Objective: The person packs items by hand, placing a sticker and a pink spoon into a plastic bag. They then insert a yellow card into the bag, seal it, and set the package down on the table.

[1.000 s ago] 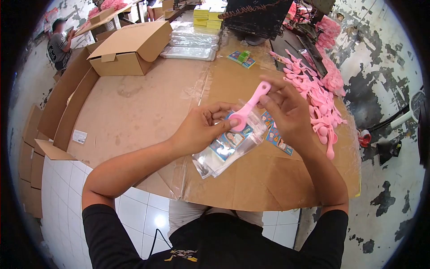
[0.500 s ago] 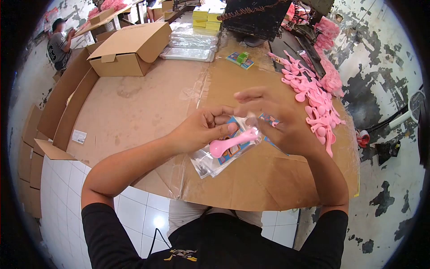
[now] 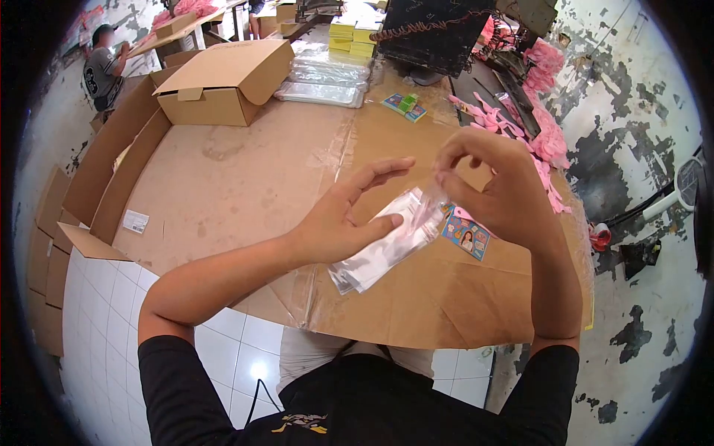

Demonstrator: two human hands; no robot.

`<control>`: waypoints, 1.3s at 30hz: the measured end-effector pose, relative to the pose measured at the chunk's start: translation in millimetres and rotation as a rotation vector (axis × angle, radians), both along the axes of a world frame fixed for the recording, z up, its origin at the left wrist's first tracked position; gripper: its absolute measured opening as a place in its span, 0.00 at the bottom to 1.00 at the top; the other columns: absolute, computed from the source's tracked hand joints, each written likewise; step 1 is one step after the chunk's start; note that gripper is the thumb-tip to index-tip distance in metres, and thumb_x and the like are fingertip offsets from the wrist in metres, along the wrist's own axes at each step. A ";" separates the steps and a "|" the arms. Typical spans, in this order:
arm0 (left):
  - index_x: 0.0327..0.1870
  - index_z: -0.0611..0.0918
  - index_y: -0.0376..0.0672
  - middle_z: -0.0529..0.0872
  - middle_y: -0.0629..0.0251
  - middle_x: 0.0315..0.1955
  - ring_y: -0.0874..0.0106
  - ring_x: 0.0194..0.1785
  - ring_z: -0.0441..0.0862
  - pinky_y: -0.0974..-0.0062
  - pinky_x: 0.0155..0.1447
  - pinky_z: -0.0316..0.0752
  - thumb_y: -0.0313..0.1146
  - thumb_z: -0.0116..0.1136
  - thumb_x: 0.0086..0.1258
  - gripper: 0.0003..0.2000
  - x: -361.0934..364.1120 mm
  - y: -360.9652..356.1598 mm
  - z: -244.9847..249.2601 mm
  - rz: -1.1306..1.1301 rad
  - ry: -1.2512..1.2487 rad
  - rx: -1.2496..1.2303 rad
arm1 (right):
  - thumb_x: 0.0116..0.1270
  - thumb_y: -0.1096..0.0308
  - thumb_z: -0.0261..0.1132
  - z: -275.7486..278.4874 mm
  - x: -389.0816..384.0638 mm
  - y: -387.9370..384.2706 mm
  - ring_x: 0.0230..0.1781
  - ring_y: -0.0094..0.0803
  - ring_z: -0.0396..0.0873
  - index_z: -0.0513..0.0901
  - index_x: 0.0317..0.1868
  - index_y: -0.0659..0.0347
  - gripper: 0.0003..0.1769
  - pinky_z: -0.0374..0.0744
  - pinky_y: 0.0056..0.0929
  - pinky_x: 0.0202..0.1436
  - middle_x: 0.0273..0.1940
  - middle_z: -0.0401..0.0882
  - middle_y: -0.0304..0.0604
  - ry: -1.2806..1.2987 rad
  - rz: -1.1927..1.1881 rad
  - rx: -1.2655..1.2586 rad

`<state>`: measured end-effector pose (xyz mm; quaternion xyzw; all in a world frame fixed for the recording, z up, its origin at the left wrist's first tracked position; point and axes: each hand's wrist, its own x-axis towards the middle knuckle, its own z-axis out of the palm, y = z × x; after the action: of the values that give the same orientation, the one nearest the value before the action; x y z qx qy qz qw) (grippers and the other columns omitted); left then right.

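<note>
Working at the far end of the clear plastic bags (image 3: 383,245), judging by the pose — lying in a loose pile on the brown cardboard sheet (image 3: 446,305), between both hands. With the left hand (image 3: 341,223): thumb laid on the bags, fingers spread well apart from it, not closed on anything. With the right hand (image 3: 500,189): fingertips held together by the bags' upper right end, seemingly pinched on their film; too blurred and see-through there to be sure. As for the next move, would likely call for parting a single layer from the rest — light fingertip pressure, left thumb pinning the pile.

Counts, going round. Bags at the hands: more than one, layers too tight to number. Printed card (image 3: 468,238) just beside, under the right wrist: at least one, with one pink handle (image 3: 462,213) overlapping it. Pink spoons (image 3: 489,119) heaped at right: many, partly hidden behind the right hand, not countable. Farther back: one card pack (image 3: 407,106) with green on top, one lidded cardboard box (image 3: 223,82), two yellow stacks (image 3: 353,33) side by side. Off to the left: one white label (image 3: 135,221), one person (image 3: 100,74).
</note>
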<state>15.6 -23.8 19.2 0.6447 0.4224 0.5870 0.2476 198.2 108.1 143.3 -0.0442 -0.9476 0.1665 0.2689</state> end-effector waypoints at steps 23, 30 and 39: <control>0.63 0.78 0.31 0.92 0.59 0.41 0.80 0.46 0.87 0.81 0.52 0.81 0.29 0.57 0.81 0.15 -0.5 -1.9 14.9 0.043 -0.343 -0.115 | 0.62 0.74 0.71 -18.5 -17.2 -15.1 0.48 0.39 0.80 0.82 0.44 0.58 0.10 0.76 0.34 0.49 0.46 0.80 0.43 0.318 0.026 0.372; 0.66 0.77 0.30 0.91 0.56 0.38 0.78 0.41 0.87 0.77 0.45 0.83 0.27 0.58 0.79 0.18 -0.9 -3.2 10.7 0.143 -0.086 0.003 | 0.56 0.70 0.73 -30.3 -31.2 -21.3 0.51 0.38 0.79 0.84 0.43 0.61 0.14 0.74 0.37 0.54 0.46 0.80 0.42 0.194 -0.023 0.678; 0.71 0.74 0.34 0.90 0.58 0.43 0.79 0.47 0.85 0.78 0.49 0.81 0.25 0.54 0.81 0.20 -6.6 -10.5 26.0 0.135 0.082 -0.203 | 0.58 0.72 0.68 -25.7 -37.8 1.1 0.46 0.41 0.77 0.78 0.42 0.63 0.12 0.74 0.37 0.52 0.42 0.76 0.43 0.153 -0.158 0.640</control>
<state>9.0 -34.2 45.2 0.6101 0.5317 0.5297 0.2541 160.4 109.3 117.6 -0.0183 -0.9226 -0.1582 0.3515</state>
